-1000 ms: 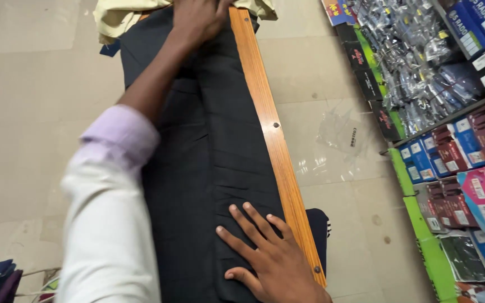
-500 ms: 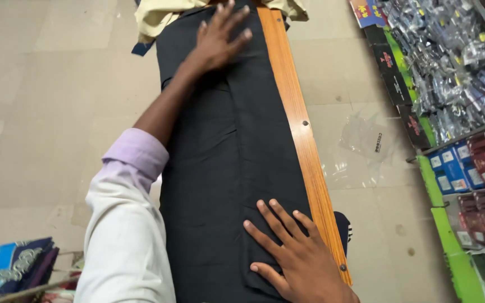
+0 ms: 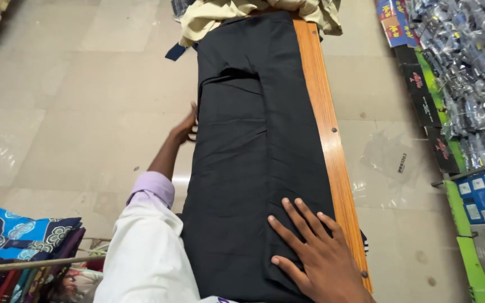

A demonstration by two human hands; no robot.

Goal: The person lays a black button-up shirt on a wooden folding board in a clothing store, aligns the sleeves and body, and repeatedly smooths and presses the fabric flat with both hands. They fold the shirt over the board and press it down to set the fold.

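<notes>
A long black cloth (image 3: pixel 254 140) lies folded lengthwise along a narrow wooden table (image 3: pixel 324 118). My right hand (image 3: pixel 318 258) rests flat on the near end of the cloth, fingers spread. My left hand (image 3: pixel 185 127) is at the cloth's left edge, about halfway along, with its fingers curled around or under that edge; the fingertips are hidden. A fold crease crosses the cloth near its far end.
A pale yellow garment (image 3: pixel 242 14) is heaped at the table's far end. Folded patterned blue fabrics (image 3: pixel 23 235) sit at lower left. Shelves of packaged goods (image 3: pixel 467 84) line the right side. A clear plastic bag (image 3: pixel 391 160) lies on the tiled floor.
My left hand has drawn back from the far end of the cloth to its left edge at mid-length. My right hand has stayed pressed on the near end.
</notes>
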